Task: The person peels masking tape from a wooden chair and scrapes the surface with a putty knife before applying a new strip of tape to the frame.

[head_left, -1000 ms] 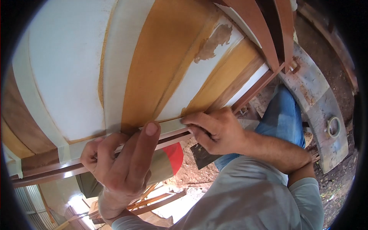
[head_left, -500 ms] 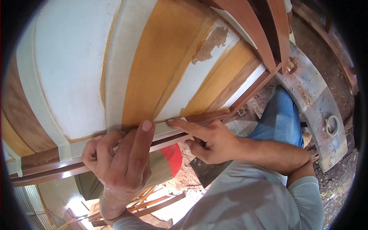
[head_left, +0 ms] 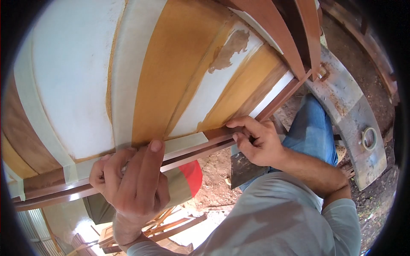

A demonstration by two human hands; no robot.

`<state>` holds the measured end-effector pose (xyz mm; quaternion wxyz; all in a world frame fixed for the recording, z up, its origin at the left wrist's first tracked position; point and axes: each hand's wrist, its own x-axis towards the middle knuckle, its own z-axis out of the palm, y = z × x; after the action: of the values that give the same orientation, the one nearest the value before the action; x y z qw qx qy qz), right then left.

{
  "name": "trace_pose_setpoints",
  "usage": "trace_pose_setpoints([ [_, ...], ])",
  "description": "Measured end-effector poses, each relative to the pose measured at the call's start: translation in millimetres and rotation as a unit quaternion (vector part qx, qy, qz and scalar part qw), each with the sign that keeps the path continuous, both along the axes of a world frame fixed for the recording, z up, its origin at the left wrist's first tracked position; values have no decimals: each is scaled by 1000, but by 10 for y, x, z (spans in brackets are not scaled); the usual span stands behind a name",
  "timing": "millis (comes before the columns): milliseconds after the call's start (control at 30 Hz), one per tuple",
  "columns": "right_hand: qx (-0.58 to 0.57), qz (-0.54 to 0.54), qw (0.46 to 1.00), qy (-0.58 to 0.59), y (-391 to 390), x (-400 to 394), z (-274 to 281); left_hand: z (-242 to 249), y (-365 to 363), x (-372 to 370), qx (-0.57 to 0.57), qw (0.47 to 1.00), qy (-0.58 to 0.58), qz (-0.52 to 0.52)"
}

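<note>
My left hand (head_left: 132, 183) lies against the lower edge of a striped panel (head_left: 179, 64), fingers close together and curled over the taped rail (head_left: 51, 194). One fingertip presses beside a pale tape strip (head_left: 185, 144), which runs along the edge toward the right and ends on bare brown wood. My right hand (head_left: 258, 141) is at the rail past that end, index finger and thumb apart, with nothing visible held between them. The panel carries white, orange-brown and brown bands, with pale tape bands between some of them.
Curved brown wooden beams (head_left: 277, 30) rise at the upper right. A weathered curved board (head_left: 341, 102) bears a tape roll (head_left: 369, 139). Below the rail are a red and khaki item (head_left: 192, 179), a dark flat piece (head_left: 245, 168) and wood pieces (head_left: 175, 228).
My right hand has moved right along the rail, off the tape's end, its index finger now bent. My left hand has shifted slightly down and left in view, still at the edge.
</note>
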<state>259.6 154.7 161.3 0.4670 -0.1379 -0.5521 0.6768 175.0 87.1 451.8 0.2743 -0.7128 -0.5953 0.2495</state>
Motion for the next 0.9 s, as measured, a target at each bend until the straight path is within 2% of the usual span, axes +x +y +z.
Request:
trace_pose_setpoints([
  [200,-34,-25,999,34,-25,13,-33,-180,-63,-119,-73,994,2,-79],
  [333,-32,0,999,15,-1,69,-30,-362,-66,-151,-87,995,-11,-49],
  [633,-46,11,999,-12,-73,162,-196,-35,-24,-20,-67,995,66,-35],
  [733,-59,-4,997,-40,-85,269,-324,11,-71,-19,-51,997,47,-42],
  [800,-65,-21,994,-81,-41,378,-419,37,-260,-98,-13,992,20,-121],
  [867,-76,-36,988,-126,18,484,-525,-100,-364,-365,40,940,-92,-325],
  [900,-104,-34,982,-155,48,564,-604,-193,-477,-535,10,928,-128,-350],
])
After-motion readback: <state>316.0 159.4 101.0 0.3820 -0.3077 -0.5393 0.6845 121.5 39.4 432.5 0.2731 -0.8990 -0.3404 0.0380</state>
